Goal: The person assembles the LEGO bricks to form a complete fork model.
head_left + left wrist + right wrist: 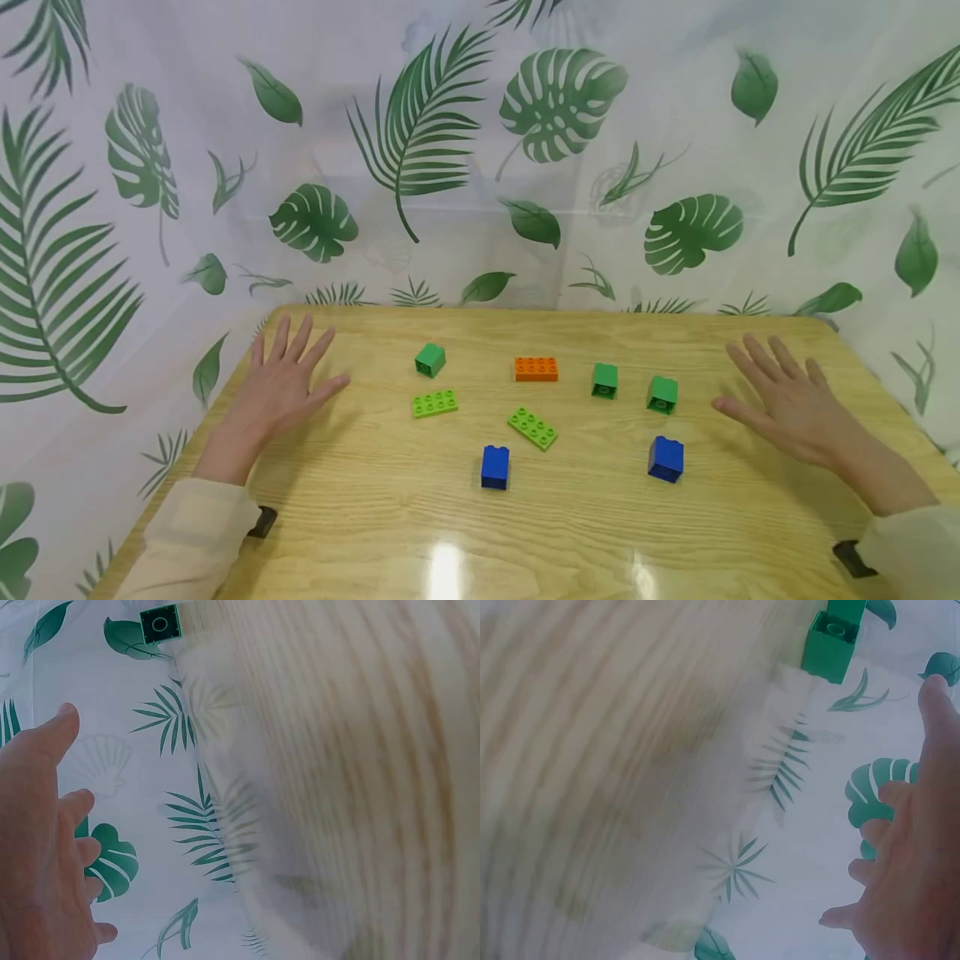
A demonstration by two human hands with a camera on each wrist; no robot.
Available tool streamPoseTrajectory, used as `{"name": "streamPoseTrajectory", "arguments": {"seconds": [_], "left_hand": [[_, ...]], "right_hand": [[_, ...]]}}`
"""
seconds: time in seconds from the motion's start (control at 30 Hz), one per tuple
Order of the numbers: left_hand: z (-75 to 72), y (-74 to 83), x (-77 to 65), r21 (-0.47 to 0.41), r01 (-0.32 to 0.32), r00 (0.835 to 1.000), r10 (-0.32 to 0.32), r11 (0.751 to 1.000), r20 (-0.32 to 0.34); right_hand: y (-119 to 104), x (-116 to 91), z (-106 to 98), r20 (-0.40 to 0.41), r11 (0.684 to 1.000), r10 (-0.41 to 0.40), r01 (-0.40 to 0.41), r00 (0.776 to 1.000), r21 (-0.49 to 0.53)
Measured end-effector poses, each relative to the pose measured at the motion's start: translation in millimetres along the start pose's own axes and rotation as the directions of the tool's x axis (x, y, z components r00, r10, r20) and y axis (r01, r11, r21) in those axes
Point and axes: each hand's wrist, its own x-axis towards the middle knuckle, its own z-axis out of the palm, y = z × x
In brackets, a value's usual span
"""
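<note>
Behind, a leafy sheet (pixel 555 192). Before it, the wooden worktop (pixel 367 500). Over its left, the left grip (pixel 283 390), fingers spread apart; over its right, the right grip (pixel 795 408), likewise spread. Between, apart from both: two blue bricks (pixel 495 468) (pixel 666 459), nearest; three green bricks (pixel 431 360) (pixel 604 380) (pixel 662 395), one left, two right; one orange brick (pixel 536 369), back centre; two lime bricks (pixel 435 404) (pixel 533 428), one just before the left green, one before the orange.

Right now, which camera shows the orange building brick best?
The head view: the orange eight-stud building brick appears there whole, with nothing covering it. Neither the left wrist nor the right wrist view shows it.
</note>
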Motion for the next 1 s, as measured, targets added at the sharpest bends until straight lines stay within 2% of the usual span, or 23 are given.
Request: {"name": "streamPoseTrajectory", "arguments": {"seconds": [0.1, 0.27, 0.43, 0.57, 0.8, 1.0], "left_hand": [[0.4, 1.7, -2.6, -0.002, -0.001, 1.0, 0.001, 1.0, 0.003], [3.3, 7.3, -5.3, -0.051, -0.017, 1.0, 0.017, 0.999, -0.002], [6.7, 18.5, -7.2, -0.112, -0.046, 0.999, 0.043, 0.993, -0.03], [8.8, 28.9, -8.7, -0.177, -0.063, 0.997, 0.054, 0.982, -0.057], [13.0, 45.9, -12.1, -0.288, -0.115, 0.989, 0.082, 0.951, -0.124], [20.5, 64.0, -11.6, -0.393, -0.131, 0.989, 0.093, 0.91, -0.113]], "right_hand": [[-3.9, -1.8, 1.0, 0.011, 1.0, -0.001, 0.001, 1.0, 0.013], [-9.7, -5.1, 3.7, -0.018, 0.999, -0.03, 0.031, 0.999, 0.038], [-18.1, -8.5, 6.2, -0.033, 0.989, -0.055, 0.059, 0.998, 0.132], [-27.3, -9.9, 5.6, -0.007, 0.975, -0.052, 0.053, 0.999, 0.216], [-43.0, -10.3, 5.6, 0.047, 0.969, -0.026, 0.014, 0.999, 0.245], [-55.6, -11.9, 7.0, 0.07, 0.963, -0.014, -0.005, 0.997, 0.27]]}}
